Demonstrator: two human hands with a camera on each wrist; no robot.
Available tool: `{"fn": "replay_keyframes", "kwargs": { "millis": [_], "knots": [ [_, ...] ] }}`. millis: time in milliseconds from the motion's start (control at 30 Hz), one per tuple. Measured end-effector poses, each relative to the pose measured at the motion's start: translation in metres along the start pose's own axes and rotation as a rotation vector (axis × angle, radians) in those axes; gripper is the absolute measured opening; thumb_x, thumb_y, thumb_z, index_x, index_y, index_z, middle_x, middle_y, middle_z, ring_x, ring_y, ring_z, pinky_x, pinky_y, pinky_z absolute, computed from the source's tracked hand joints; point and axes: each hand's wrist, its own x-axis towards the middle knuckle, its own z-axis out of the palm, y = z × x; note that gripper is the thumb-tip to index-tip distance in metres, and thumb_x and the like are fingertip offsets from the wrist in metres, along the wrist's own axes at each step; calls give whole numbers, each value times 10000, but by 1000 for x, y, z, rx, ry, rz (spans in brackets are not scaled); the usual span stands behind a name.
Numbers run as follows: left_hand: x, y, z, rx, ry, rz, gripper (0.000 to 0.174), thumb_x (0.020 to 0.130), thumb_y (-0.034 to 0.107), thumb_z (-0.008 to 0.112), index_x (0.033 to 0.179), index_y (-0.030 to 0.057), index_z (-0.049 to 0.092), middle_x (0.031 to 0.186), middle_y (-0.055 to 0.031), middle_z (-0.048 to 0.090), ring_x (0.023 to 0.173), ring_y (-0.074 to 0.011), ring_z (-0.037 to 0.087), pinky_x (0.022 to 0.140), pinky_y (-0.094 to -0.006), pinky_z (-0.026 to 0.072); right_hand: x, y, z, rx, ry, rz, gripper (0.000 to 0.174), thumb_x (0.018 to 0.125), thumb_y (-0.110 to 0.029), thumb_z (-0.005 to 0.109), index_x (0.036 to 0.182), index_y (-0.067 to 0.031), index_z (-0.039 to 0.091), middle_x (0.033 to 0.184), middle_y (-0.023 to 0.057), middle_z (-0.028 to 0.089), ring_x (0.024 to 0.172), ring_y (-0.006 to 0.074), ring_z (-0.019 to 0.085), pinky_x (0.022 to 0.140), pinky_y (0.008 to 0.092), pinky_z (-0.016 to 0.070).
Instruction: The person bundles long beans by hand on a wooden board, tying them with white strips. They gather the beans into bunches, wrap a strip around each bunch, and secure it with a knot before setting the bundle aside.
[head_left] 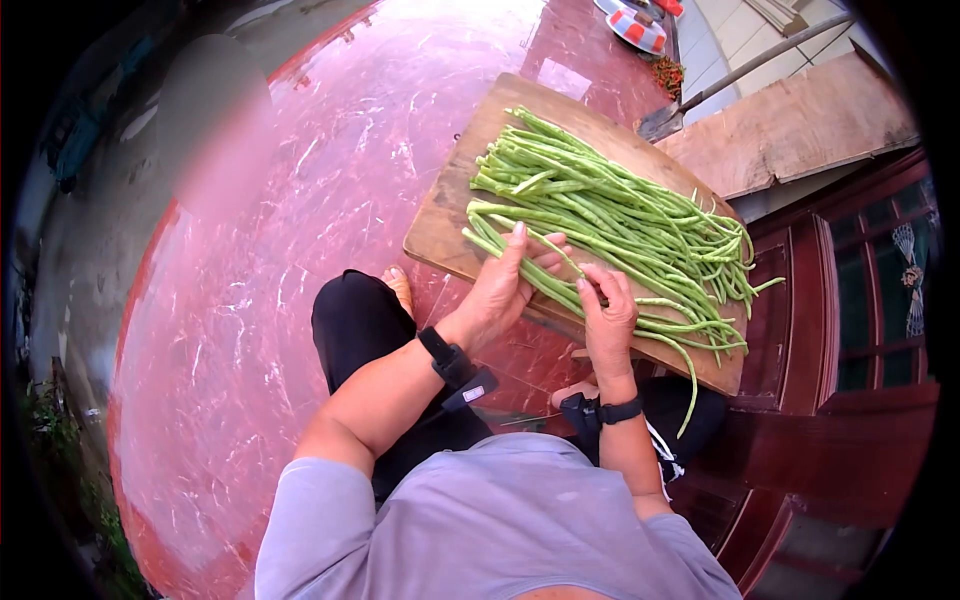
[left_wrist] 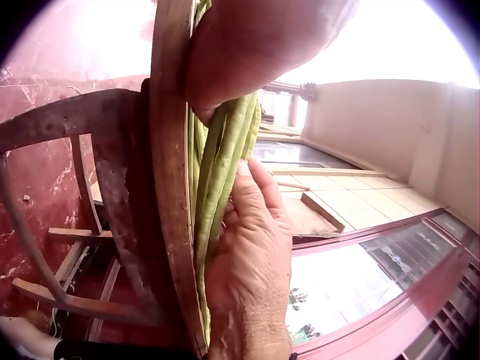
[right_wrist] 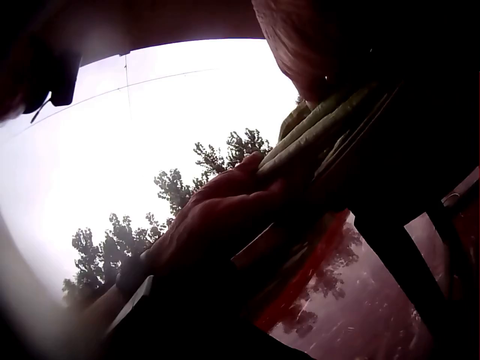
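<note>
Long green beans [head_left: 600,195] lie in a pile across a wooden board [head_left: 450,215]. At the pile's near edge the left hand [head_left: 500,285] grips several bean strands [left_wrist: 229,150], its thumb and fingers curled around them. Just right of it, the right hand [head_left: 608,315] pinches a bean between thumb and fingertips; one long bean [head_left: 690,385] hangs past the board's near edge below this hand. In the left wrist view the right hand [left_wrist: 251,262] is beside the strands. The right wrist view is dark, with the left hand [right_wrist: 217,210] holding beans.
A wooden stool or chair frame [left_wrist: 124,195] stands under the board. Beyond it are a shovel [head_left: 665,122], a leaning plank [head_left: 800,125], a red and white basin [head_left: 636,32] and small red peppers [head_left: 667,75]. A dark red door [head_left: 800,300] is at the right.
</note>
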Motion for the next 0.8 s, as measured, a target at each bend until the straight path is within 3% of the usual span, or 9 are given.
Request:
{"fn": "replay_keyframes", "kwargs": {
  "millis": [133, 233, 333, 433, 533, 667, 800],
  "knots": [
    [-5, 2, 6, -45, 51, -10, 428, 984, 455, 523, 1239, 115, 478, 1248, -142, 568, 1182, -273, 560, 1046, -432, 454, 1, -2, -1, -98, -5, -89, 205, 835, -32, 693, 1031, -87, 715, 918, 80, 633, 850, 240, 617, 763, 341, 494],
    [-2, 2, -2, -59, -23, 5, 413, 985, 445, 529, 1224, 111, 481, 1159, -112, 613, 1175, -273, 561, 1014, -432, 464, 1, -4, -5, -138, -16, -102, 202, 830, -47, 702, 1025, -97, 720, 913, 78, 634, 861, 247, 615, 766, 351, 491],
    [-3, 2, 2, -64, -23, 21, 354, 984, 444, 533, 1112, 114, 539, 1080, -80, 640, 1171, -273, 563, 988, -433, 468, 0, -3, -4, -157, -34, -126, 200, 828, -61, 707, 1023, -102, 723, 908, 79, 635, 872, 258, 610, 775, 362, 487],
    [-4, 5, 4, -48, -68, -13, 329, 981, 448, 538, 932, 124, 561, 1000, -53, 628, 1113, -258, 579, 1001, -434, 453, -2, 2, -3, -190, -47, -151, 201, 824, -75, 709, 1022, -109, 724, 904, 76, 636, 880, 268, 605, 780, 373, 486],
    [8, -3, -10, -122, -102, 4, 378, 993, 461, 502, 867, 106, 528, 878, -34, 577, 985, -199, 597, 963, -407, 489, -2, 6, -1, -220, -49, -165, 192, 830, -103, 703, 1018, -126, 726, 906, 66, 637, 882, 272, 599, 779, 377, 486],
    [15, 0, -12, -154, -172, -26, 385, 996, 465, 472, 813, 126, 469, 763, 1, 493, 824, -169, 537, 1000, -412, 458, -5, 13, 0, -276, -20, -214, 160, 848, -147, 686, 1002, -152, 731, 901, 47, 638, 879, 262, 595, 774, 373, 487],
    [17, 0, -15, -120, -208, -9, 375, 985, 478, 468, 823, 140, 459, 725, 16, 473, 781, -156, 519, 1033, -435, 431, -9, 9, -10, -299, -72, -311, 316, 831, -303, 708, 1100, -138, 686, 1011, 61, 621, 965, 276, 560, 843, 415, 459]
  ]
}}
